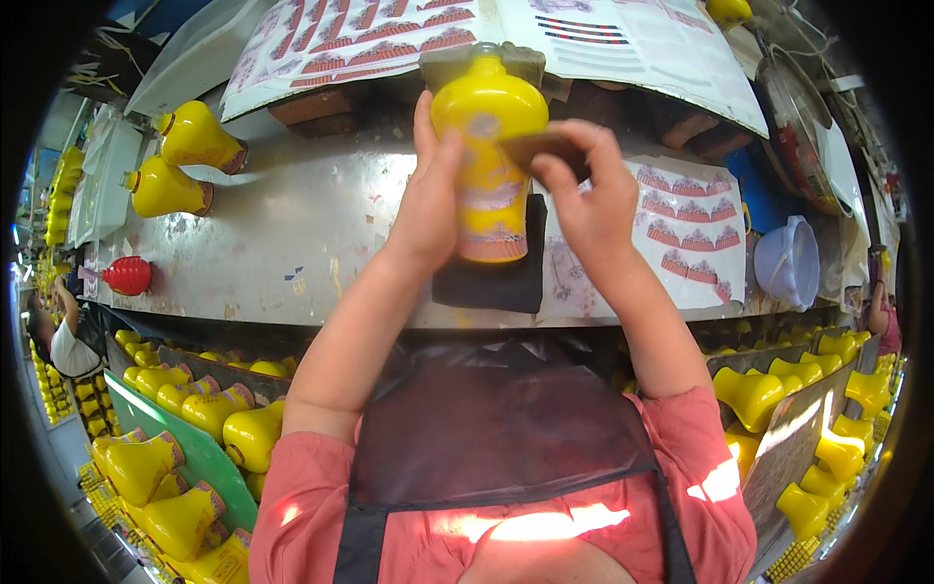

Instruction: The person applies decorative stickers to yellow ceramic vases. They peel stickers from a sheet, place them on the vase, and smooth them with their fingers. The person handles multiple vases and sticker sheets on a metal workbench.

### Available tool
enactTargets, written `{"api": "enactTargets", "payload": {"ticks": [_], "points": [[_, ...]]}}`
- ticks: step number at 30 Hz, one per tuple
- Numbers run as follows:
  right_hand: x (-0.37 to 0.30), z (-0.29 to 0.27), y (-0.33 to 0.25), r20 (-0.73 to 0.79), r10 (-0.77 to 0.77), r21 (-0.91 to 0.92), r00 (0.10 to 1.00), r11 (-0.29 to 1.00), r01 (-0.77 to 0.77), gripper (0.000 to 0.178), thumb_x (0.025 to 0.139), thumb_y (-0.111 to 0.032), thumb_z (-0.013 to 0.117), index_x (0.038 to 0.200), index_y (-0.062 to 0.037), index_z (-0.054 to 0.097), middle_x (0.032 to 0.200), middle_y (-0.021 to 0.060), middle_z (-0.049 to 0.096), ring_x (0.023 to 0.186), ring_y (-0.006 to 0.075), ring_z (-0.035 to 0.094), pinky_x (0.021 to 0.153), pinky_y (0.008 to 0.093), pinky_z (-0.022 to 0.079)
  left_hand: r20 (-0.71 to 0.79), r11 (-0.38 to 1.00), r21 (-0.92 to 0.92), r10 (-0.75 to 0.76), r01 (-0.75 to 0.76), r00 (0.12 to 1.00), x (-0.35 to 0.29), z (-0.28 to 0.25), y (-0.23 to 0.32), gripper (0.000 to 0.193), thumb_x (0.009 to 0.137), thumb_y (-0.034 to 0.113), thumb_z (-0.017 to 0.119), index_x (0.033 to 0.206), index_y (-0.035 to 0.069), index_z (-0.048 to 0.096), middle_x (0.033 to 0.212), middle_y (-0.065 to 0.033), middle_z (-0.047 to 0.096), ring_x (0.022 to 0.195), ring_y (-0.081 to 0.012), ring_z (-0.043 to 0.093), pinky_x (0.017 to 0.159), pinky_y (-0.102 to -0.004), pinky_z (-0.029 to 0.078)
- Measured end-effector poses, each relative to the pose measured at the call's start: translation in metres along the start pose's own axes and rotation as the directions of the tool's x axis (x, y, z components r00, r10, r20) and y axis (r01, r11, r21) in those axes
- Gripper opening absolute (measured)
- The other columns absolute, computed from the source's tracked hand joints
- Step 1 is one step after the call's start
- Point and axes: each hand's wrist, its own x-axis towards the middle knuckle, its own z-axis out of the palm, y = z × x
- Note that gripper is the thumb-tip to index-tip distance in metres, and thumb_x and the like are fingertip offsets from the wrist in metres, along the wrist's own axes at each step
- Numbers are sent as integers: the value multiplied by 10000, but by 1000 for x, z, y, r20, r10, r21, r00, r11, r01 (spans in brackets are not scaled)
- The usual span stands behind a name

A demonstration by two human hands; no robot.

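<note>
A glossy yellow vase-shaped bottle (489, 100) lies on the metal table with its neck pointing away from me. My left hand (435, 190) is closed around its left side. My right hand (595, 190) pinches a flat brown scraper-like piece (542, 146), slightly blurred, whose edge is at the bottle's right side. A pale purplish patterned decal (489, 198) sits on the bottle's lower body, and a reddish patterned band (492, 239) rings its base. A greyish round print shows higher up. Beneath the base end is a folded black cloth (491, 292); the neck reaches a grey block (525, 64).
Printed decal sheets lie at the back (389, 44) and at the right (686, 219). Two yellow bottles (201, 136) rest at the left, near a red ribbed container (128, 275). A pale bucket (786, 261) stands at the right. Racks of yellow bottles (253, 435) flank me; other people work farther off.
</note>
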Motion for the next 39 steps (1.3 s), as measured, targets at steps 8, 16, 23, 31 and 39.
{"api": "enactTargets", "payload": {"ticks": [8,16,23,31,39], "points": [[44,2,-27,-32,-261,-294,965,925,241,343,880,-87,802,1191,-46,663,1023,157,733,871,306,745,781,348,587,69,855,503,103,-123,992,1,-6,-3,1112,901,166,745,1636,43,-80,1556,-235,254,1440,-353,390,1170,-449,394],[52,8,-29,-60,-199,-213,978,960,183,263,886,-149,754,1119,-47,692,992,165,741,843,364,730,757,414,581,141,948,306,43,-85,989,1,-8,-2,1097,880,247,755,1646,50,-5,1580,-256,222,1466,-365,346,1213,-468,331],[33,-4,-3,-171,-87,-68,982,995,76,236,842,-4,819,1058,-26,727,1027,124,759,866,151,702,783,288,558,99,956,273,84,-108,992,-1,-8,5,614,1152,456,272,1668,163,115,1605,-88,376,1469,-226,395,1226,-409,320],[-41,-7,-21,49,-368,-151,929,916,371,314,765,58,853,1021,-87,743,952,97,766,804,235,735,698,317,573,120,968,188,144,-165,982,2,-7,1,700,1126,542,283,1667,123,135,1642,-107,330,1502,-245,354,1254,-419,270],[-37,-5,-24,185,-508,-128,841,837,533,263,786,-66,782,1042,-121,765,987,68,750,808,250,712,698,340,568,139,923,302,203,-236,969,-7,-9,7,792,1092,554,349,1647,22,159,1640,-148,302,1509,-263,312,1240,-426,268]]}}
